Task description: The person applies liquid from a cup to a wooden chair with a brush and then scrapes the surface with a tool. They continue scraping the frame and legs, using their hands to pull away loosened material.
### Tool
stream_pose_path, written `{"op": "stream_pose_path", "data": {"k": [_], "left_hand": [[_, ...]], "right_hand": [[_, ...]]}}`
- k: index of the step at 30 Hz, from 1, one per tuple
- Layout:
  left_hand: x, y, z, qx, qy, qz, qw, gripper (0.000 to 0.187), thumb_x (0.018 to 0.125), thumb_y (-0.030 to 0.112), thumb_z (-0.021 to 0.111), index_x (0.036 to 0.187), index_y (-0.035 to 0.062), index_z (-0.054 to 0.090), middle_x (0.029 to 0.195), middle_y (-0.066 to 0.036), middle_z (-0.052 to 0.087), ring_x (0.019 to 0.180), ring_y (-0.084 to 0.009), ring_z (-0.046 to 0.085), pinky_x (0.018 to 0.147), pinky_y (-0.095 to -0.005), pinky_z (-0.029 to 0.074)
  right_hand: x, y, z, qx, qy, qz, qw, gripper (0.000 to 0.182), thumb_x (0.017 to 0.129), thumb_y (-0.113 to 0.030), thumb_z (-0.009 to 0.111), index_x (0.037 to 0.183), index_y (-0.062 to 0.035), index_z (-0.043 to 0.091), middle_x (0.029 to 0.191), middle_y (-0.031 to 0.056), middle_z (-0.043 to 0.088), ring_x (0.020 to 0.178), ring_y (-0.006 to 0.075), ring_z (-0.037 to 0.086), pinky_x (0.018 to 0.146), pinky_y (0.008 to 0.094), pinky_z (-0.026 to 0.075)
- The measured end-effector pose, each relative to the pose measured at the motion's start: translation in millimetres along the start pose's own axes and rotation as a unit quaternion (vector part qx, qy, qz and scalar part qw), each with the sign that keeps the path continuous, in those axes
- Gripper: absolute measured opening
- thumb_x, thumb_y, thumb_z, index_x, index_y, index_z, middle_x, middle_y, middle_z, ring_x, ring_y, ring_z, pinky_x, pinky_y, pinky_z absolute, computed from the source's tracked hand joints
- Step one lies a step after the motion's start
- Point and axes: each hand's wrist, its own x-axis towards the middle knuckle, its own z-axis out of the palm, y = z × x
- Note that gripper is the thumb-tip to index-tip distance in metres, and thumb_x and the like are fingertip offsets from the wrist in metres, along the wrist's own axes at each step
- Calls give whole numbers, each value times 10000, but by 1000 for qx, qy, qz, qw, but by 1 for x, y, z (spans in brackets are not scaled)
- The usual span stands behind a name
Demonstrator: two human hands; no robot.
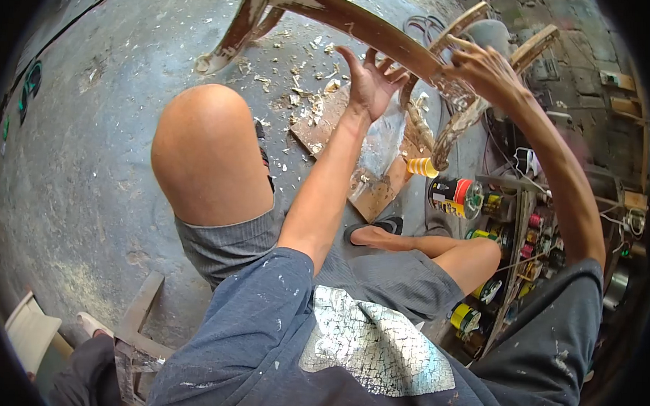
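A wooden chair frame [372, 32], its finish partly stripped to bare patches, stands tilted in front of me. My left hand [373, 87] is below its long rail, palm up, fingers spread and thumb out, holding nothing. My right hand [486, 74] bends over the frame's right corner, fingers curled on the wood; anything under them is hidden. From that corner a carved, curved leg [455, 132] reaches down beside a yellow striped cup [421, 167]. Pale flakes and shavings [311, 108] lie on the floor and on a brown board [369, 198] beneath.
A paint can [454, 196] stands near the cup. To the right, a wooden shelf [515, 247] holds several cans. Behind me at the lower left are another wooden frame [137, 325] and another person's leg [85, 370]. Coiled cables [425, 26] lie at the back.
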Motion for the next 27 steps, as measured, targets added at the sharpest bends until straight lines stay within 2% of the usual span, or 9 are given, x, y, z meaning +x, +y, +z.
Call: {"op": "stream_pose_path", "data": {"k": [1,4,7,9,11,14,19,26,27], "left_hand": [[0,-1,1,-8,-1,-1,1000,1050,705,994,357,1383,198,456,1183,-85,550,997,-258,608,924,-453,444],[3,-2,-2,-26,-13,-4,1000,1072,694,1010,338,1400,213,457,1186,-63,554,1046,-254,575,928,-463,407],[8,1,-5,-56,2,-22,998,1109,692,1019,263,1405,201,492,1256,-65,608,1140,-331,571,1035,-621,331],[13,3,-11,-74,11,-29,997,1112,700,1016,239,1387,191,528,1251,-71,643,1171,-347,570,1060,-675,278],[18,5,-17,-71,-7,-20,997,1111,706,1013,223,1361,182,562,1244,-94,661,1193,-361,570,1088,-717,200],[15,10,-16,-130,20,-31,991,1126,706,1011,189,1321,167,610,1252,-142,663,1247,-386,558,1133,-749,27],[17,17,-20,-121,-11,-43,992,1163,700,1013,155,1319,146,622,1297,-174,652,1327,-406,509,1136,-730,-104],[21,24,-36,-97,-26,-69,993,1206,700,1006,81,1281,132,673,1292,-166,666,1420,-394,406,1123,-721,-155],[22,25,-39,-93,-28,-70,993,1206,701,1005,75,1275,134,680,1288,-155,672,1428,-396,395,1121,-721,-159]], "right_hand": [[0,0,-10,21,-41,-4,999,400,852,-132,672,1208,-313,689,1039,-22,655,1115,200,626,812,344,550],[41,-24,-34,91,87,61,990,403,846,-127,672,1216,-286,689,1017,-12,653,1036,223,648,810,352,555],[118,-56,-65,45,182,21,982,361,884,-150,640,1239,-208,675,1029,2,646,941,223,647,752,338,562],[159,-45,-43,76,361,-64,927,397,932,-266,548,1316,-197,622,1195,87,614,1075,321,607,809,406,528],[206,-37,-33,-31,369,-76,926,436,946,-266,536,1371,-173,578,1262,105,581,1145,330,577,831,407,521],[212,-43,-65,-57,206,-68,974,406,936,-238,560,1335,-176,602,1205,76,597,1092,300,596,802,386,532],[174,-43,-67,-104,127,-59,985,359,918,-191,601,1275,-180,641,1111,27,624,1004,249,629,752,351,549],[129,-56,-62,-102,29,-16,994,269,923,-172,614,1186,-176,673,1072,-10,617,980,229,646,718,330,562],[123,-56,-57,-109,49,-16,993,241,927,-187,616,1161,-167,670,1075,-8,613,989,228,645,727,331,566]]}}
